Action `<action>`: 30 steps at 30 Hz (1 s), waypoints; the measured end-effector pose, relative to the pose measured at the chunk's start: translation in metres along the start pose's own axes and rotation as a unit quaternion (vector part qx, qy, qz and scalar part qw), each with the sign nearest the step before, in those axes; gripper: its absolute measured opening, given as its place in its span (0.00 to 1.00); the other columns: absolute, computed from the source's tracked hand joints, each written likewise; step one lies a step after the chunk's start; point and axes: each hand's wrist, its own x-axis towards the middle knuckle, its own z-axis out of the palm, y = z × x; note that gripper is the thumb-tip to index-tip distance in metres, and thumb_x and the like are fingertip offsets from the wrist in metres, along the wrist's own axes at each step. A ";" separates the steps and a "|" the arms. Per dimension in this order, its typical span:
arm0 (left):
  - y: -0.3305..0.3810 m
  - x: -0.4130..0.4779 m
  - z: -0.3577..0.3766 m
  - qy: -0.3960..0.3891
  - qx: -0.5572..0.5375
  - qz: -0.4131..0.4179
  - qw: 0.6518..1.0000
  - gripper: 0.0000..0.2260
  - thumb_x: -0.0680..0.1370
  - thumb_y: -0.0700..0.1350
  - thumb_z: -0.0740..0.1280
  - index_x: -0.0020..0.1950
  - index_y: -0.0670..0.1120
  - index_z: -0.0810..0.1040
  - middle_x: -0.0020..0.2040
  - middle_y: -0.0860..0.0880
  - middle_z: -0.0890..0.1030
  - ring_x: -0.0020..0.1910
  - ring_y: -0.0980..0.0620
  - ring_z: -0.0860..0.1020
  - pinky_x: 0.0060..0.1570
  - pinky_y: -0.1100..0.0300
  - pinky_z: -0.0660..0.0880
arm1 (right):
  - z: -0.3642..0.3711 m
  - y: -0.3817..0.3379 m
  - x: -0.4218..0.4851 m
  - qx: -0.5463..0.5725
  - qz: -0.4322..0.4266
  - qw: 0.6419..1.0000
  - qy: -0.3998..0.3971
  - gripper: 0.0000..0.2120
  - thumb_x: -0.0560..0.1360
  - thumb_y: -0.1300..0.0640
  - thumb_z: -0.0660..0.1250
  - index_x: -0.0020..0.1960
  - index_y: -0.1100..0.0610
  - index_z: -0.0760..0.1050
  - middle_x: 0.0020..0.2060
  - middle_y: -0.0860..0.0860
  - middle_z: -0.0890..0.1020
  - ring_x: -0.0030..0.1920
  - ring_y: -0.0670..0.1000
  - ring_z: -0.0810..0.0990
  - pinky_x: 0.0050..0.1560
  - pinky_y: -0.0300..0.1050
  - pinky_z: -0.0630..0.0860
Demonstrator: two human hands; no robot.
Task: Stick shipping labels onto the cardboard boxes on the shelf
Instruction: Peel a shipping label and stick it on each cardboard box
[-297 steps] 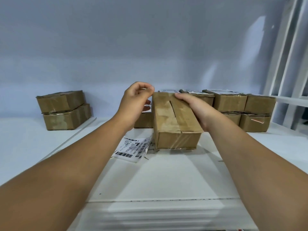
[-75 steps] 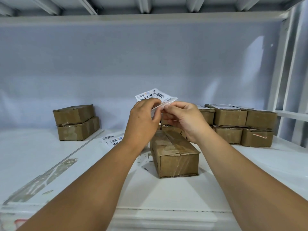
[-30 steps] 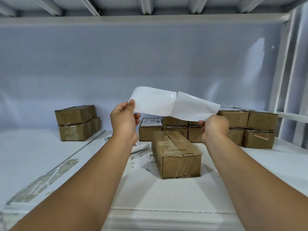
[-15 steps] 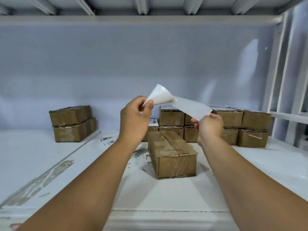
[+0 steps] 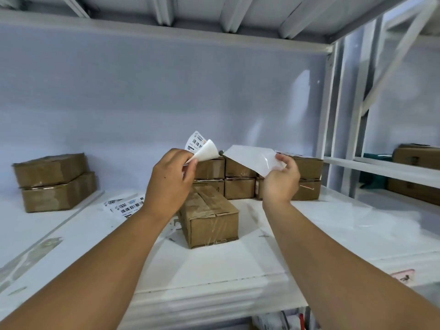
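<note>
On the shelf (image 5: 321, 222), one box (image 5: 209, 217) lies at the middle, before me. Behind it, along the back edge, a row of boxes (image 5: 239, 179) stands two high. Two stacked boxes (image 5: 54, 182) sit toward the back left corner, with loose labels (image 5: 126, 206) between them and the middle box.

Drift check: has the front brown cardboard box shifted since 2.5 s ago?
No. The brown cardboard box keeps its spot and angle before the left end of the rear cardboard box stack.

Curled barcode label (image 5: 198, 145), glossy backing sheet (image 5: 250, 158) beside it, taped cardboard box (image 5: 212, 222) below
</note>
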 end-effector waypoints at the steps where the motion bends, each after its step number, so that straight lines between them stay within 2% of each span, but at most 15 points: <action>1: 0.000 0.000 0.000 0.002 -0.001 0.005 1.000 0.06 0.79 0.40 0.64 0.48 0.39 0.79 0.47 0.44 0.79 0.44 0.46 0.78 0.43 0.56 0.75 | -0.005 -0.003 0.002 0.005 0.006 1.000 0.006 0.21 0.76 0.70 0.52 0.52 0.50 0.77 0.42 0.43 0.77 0.52 0.53 0.78 0.49 0.43 0.74; 3: 0.002 0.001 -0.001 0.000 -0.004 0.008 1.000 0.06 0.79 0.40 0.64 0.48 0.39 0.79 0.47 0.43 0.80 0.44 0.45 0.78 0.44 0.54 0.76 | -0.013 -0.007 0.004 0.009 0.010 1.000 0.005 0.20 0.76 0.69 0.53 0.47 0.49 0.78 0.44 0.44 0.78 0.52 0.53 0.78 0.53 0.45 0.76; 6: 0.004 0.001 -0.002 -0.006 0.001 0.008 1.000 0.06 0.79 0.40 0.64 0.49 0.39 0.79 0.48 0.42 0.80 0.45 0.45 0.78 0.43 0.56 0.74 | -0.026 -0.013 0.006 -0.031 -0.031 0.999 -0.021 0.18 0.77 0.67 0.54 0.47 0.51 0.79 0.48 0.50 0.81 0.39 0.49 0.77 0.43 0.41 0.75; 8: 0.004 0.000 -0.002 -0.007 0.009 0.012 1.000 0.07 0.79 0.41 0.64 0.49 0.39 0.79 0.49 0.42 0.80 0.45 0.45 0.78 0.42 0.58 0.72 | -0.034 -0.014 0.007 -0.063 -0.062 0.995 -0.041 0.16 0.77 0.66 0.54 0.49 0.55 0.80 0.42 0.47 0.80 0.30 0.45 0.71 0.34 0.36 0.69; 11: 0.005 -0.001 -0.001 -0.010 0.012 0.023 1.000 0.06 0.79 0.40 0.64 0.48 0.39 0.79 0.48 0.42 0.80 0.44 0.45 0.78 0.41 0.60 0.71 | -0.046 -0.011 0.012 -0.114 -0.093 0.988 -0.050 0.16 0.77 0.65 0.54 0.50 0.55 0.79 0.34 0.44 0.76 0.28 0.44 0.69 0.29 0.32 0.65; 16: 0.006 -0.003 0.001 -0.030 0.006 0.033 0.999 0.07 0.79 0.40 0.64 0.49 0.39 0.79 0.48 0.42 0.80 0.46 0.44 0.78 0.43 0.54 0.76 | -0.066 -0.001 0.020 -0.185 -0.063 0.980 -0.028 0.14 0.77 0.64 0.55 0.51 0.55 0.78 0.33 0.47 0.75 0.31 0.47 0.72 0.31 0.40 0.67; 19: 0.007 -0.004 0.001 -0.038 0.003 0.026 0.999 0.07 0.79 0.41 0.63 0.50 0.39 0.79 0.50 0.42 0.80 0.48 0.45 0.78 0.44 0.53 0.77 | -0.074 0.001 0.027 -0.242 -0.024 0.969 -0.032 0.13 0.77 0.62 0.55 0.50 0.56 0.78 0.39 0.50 0.78 0.40 0.52 0.76 0.39 0.44 0.71; 23: 0.006 -0.004 0.003 -0.044 0.012 0.023 0.999 0.07 0.79 0.41 0.63 0.50 0.39 0.79 0.50 0.42 0.80 0.47 0.45 0.78 0.43 0.57 0.74 | -0.083 0.002 0.034 -0.324 0.009 0.945 -0.056 0.11 0.75 0.56 0.56 0.35 0.55 0.70 0.33 0.52 0.73 0.41 0.57 0.73 0.40 0.48 0.68; 24: 0.005 -0.004 0.004 -0.044 0.013 0.022 0.999 0.07 0.78 0.41 0.63 0.50 0.39 0.79 0.50 0.42 0.80 0.47 0.45 0.78 0.43 0.57 0.73 | -0.085 0.001 0.036 -0.351 0.012 0.935 -0.059 0.10 0.74 0.54 0.57 0.35 0.55 0.70 0.36 0.53 0.75 0.44 0.58 0.73 0.43 0.49 0.69; 26: 0.005 -0.004 0.004 -0.047 0.015 0.021 0.999 0.07 0.78 0.40 0.64 0.49 0.39 0.79 0.49 0.42 0.80 0.47 0.45 0.78 0.43 0.58 0.73 | -0.088 0.000 0.037 -0.425 0.020 0.903 -0.064 0.09 0.73 0.53 0.59 0.47 0.55 0.75 0.48 0.55 0.78 0.54 0.60 0.73 0.52 0.51 0.71; 27: 0.005 -0.004 0.005 -0.048 0.016 0.021 0.998 0.07 0.78 0.40 0.64 0.49 0.39 0.79 0.49 0.42 0.80 0.47 0.45 0.78 0.43 0.59 0.72 | -0.089 0.000 0.037 -0.467 0.026 0.881 -0.069 0.12 0.74 0.54 0.59 0.54 0.55 0.75 0.54 0.56 0.76 0.58 0.60 0.71 0.57 0.52 0.70; 28: 0.005 -0.004 0.005 -0.050 0.016 0.021 0.998 0.07 0.78 0.40 0.64 0.49 0.39 0.79 0.49 0.42 0.80 0.47 0.45 0.78 0.43 0.59 0.72 | -0.091 0.001 0.037 -0.506 0.033 0.859 -0.072 0.15 0.74 0.55 0.60 0.59 0.56 0.73 0.60 0.57 0.74 0.62 0.60 0.68 0.60 0.53 0.67; 30: 0.005 -0.004 0.005 -0.052 0.017 0.023 0.998 0.07 0.78 0.40 0.64 0.49 0.39 0.79 0.49 0.42 0.80 0.46 0.44 0.78 0.43 0.58 0.73 | -0.093 0.004 0.036 -0.563 0.042 0.822 -0.070 0.18 0.74 0.55 0.61 0.63 0.55 0.70 0.65 0.59 0.66 0.66 0.60 0.62 0.64 0.55 0.62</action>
